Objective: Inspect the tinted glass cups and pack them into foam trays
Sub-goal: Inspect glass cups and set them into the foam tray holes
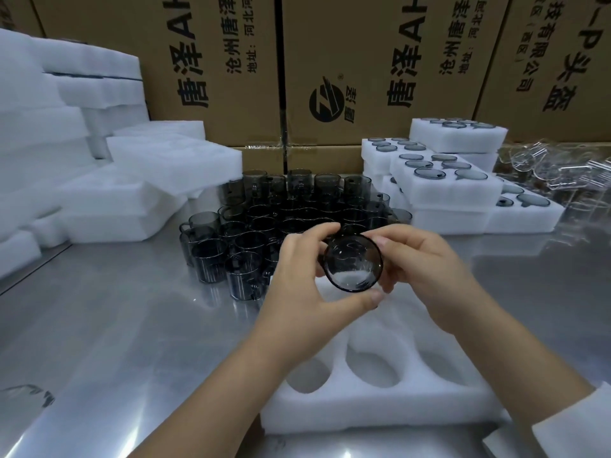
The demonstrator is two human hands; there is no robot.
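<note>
Inspection step. One tinted glass cup [353, 262] is held over the far edge of the foam tray [330, 408], pinched round its rim by curled fingers of the left hand [297, 279] and the right hand [426, 259]. Next, presumably, upright lowering into a vacant tray pocket is required.

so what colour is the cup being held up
The cup is smoky grey and see-through, darkest at the rim; seen in the head view.

The scene is lit brightly from above; glare is seen on the steel table [132, 325], and edges are bent and softened.
</note>
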